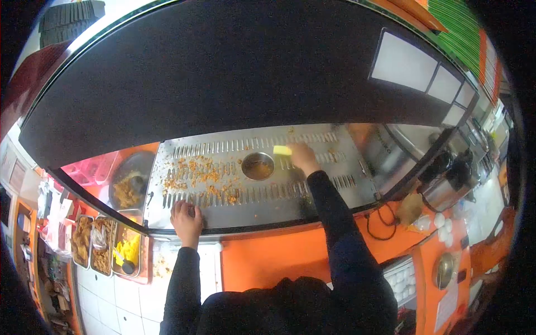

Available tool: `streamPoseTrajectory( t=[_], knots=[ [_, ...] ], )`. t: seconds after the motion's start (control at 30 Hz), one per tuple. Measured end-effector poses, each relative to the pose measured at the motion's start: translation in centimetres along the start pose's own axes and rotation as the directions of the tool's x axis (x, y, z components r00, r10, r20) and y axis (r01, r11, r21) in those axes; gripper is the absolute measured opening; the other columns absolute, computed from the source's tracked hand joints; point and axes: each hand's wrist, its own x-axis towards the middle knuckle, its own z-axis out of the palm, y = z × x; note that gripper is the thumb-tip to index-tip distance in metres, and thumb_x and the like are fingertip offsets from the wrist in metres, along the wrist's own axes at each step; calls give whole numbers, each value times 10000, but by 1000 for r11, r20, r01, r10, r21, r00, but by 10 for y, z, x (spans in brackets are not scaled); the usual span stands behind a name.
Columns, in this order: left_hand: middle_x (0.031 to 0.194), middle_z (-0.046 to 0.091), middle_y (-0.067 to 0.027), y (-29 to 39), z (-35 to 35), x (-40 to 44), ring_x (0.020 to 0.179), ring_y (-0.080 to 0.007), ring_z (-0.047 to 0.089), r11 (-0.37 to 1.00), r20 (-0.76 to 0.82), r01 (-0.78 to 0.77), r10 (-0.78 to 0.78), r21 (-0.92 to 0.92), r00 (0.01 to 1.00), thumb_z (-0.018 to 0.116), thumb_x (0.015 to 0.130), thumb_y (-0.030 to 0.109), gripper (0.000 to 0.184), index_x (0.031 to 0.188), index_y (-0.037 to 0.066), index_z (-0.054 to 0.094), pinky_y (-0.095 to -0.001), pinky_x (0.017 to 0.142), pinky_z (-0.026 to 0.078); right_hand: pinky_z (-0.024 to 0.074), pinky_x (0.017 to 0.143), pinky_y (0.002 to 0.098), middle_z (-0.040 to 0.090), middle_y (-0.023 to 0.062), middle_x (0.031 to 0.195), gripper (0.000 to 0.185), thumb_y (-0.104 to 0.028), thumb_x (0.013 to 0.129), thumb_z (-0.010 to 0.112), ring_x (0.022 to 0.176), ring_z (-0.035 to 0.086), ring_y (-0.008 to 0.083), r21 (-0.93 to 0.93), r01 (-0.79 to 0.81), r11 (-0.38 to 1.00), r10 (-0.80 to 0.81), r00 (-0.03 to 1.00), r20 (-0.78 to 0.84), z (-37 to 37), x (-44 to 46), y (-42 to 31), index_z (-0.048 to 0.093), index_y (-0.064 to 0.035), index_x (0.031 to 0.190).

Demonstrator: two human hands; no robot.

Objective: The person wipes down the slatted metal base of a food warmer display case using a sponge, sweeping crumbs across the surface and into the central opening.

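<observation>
In front of me lies a slotted stainless-steel counter top (223, 215) with a round hole (258, 166) in its middle. Orange-brown crumbs (195, 173) are scattered over its left half, with a few bits at the right. My right hand (303, 157) reaches over the plate, closed on a small pale-yellow block (282, 150), perhaps a sponge, just right of the hole. My left hand (187, 220) rests at the plate's front edge below the crumbs. Its fingers lie on the metal with a gap by the thumb, and I see nothing held there.
A large dark panel (223, 72) overhangs the plate's back. At the left stand trays of brown food (103, 245), a tray with yellow food (127, 251) and a dark pan (133, 181). A big metal pot (391, 153), a cable (384, 223) and eggs (441, 223) are at the right.
</observation>
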Motion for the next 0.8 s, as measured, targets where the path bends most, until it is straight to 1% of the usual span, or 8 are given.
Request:
streamPoseTrajectory(
  t=[0.07, 0.17, 0.27, 0.37, 0.47, 0.57, 0.67, 0.8],
  knots=[
    [1114, 598, -104, -1, 0, 0, 1151, -318, 492, 1000, -6, 8, -8, 3, 1000, 645, 759, 227, 181, 848, 70, 624, -448, 945, 388, 491, 789, 458, 661, 140, 1008, 289, -135, 761, 597, 966, 616, 335, 55, 34, 998, -36, 998, 41, -8, -13, -4, 657, -138, 1043],
    [1105, 605, -105, 7, -6, 2, 1150, -316, 493, 999, 8, 32, -32, -2, 999, 644, 757, 227, 173, 827, 70, 628, -446, 941, 388, 481, 814, 457, 654, 154, 1008, 306, -134, 745, 612, 975, 607, 346, -3, 116, 993, -115, 982, 149, -15, -26, 2, 655, -127, 1048],
    [1097, 609, -102, 7, -5, 1, 1149, -315, 493, 999, -2, 30, -31, -34, 1000, 645, 755, 226, 171, 813, 67, 630, -448, 941, 387, 486, 818, 450, 654, 144, 1007, 317, -150, 732, 647, 963, 609, 340, 5, 206, 979, -203, 962, 182, -10, -30, 23, 654, -140, 1049],
    [1102, 607, -98, 6, -6, 1, 1147, -316, 494, 999, 3, 19, -19, -33, 1000, 646, 753, 225, 171, 819, 67, 630, -447, 940, 387, 475, 841, 448, 647, 158, 1034, 341, -142, 739, 625, 989, 600, 343, 65, 189, 980, -198, 965, 170, -17, -37, 30, 648, -135, 1080],
    [1108, 605, -96, 4, -3, 1, 1145, -315, 494, 999, 12, 34, -34, -25, 999, 647, 753, 225, 170, 820, 70, 630, -447, 943, 384, 485, 814, 450, 647, 156, 1038, 355, -149, 745, 617, 972, 608, 344, 94, 140, 986, -139, 990, -18, -19, -43, 43, 640, -137, 1099],
    [1111, 603, -96, 5, -4, 0, 1143, -314, 495, 999, 9, 32, -32, -6, 999, 647, 753, 224, 170, 823, 70, 627, -447, 945, 384, 491, 789, 461, 658, 178, 985, 306, -163, 756, 612, 935, 625, 353, 78, -112, 991, 117, 991, -62, -62, -64, 14, 639, -88, 1051],
    [1117, 603, -91, 3, -4, 0, 1148, -309, 493, 999, 14, 26, -26, -25, 1000, 647, 756, 227, 168, 824, 75, 625, -447, 947, 384, 497, 751, 486, 667, 196, 915, 283, -170, 762, 611, 878, 639, 382, -88, -232, 969, 233, 972, 10, -44, -69, 12, 621, -34, 1010],
    [1126, 604, -87, 5, -4, 0, 1157, -307, 491, 1000, 1, 18, -18, -10, 1000, 646, 758, 230, 166, 823, 78, 623, -447, 946, 387, 504, 740, 504, 658, 235, 897, 312, -166, 769, 599, 840, 644, 409, 21, -210, 977, 210, 978, 14, -25, -79, -25, 580, 8, 1027]
  ],
)
